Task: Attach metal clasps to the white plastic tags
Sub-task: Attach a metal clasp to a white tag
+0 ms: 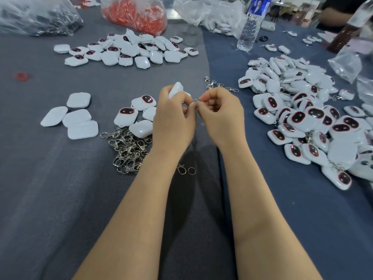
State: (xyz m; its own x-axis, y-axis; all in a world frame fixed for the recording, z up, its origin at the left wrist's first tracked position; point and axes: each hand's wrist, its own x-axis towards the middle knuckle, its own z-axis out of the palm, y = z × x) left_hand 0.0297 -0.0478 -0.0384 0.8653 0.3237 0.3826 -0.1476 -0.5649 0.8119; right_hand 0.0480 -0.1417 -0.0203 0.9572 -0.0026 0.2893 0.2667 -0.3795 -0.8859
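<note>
While your left hand point(173, 116) grips a white tag point(176, 89) and your right hand point(221, 112) pinches a clasp ring point(195, 101), you're mid-attachment; next, thread it through the tag's loop.

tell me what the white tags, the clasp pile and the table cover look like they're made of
White tags: likely hard plastic, glossy; light glints along their rounded edges.
Clasp pile: metal, shiny silver, with bright reflections on the rings and hooks.
Table cover: apparently cloth, maybe felt; matte grey, faintly mottled, no shine.
</note>
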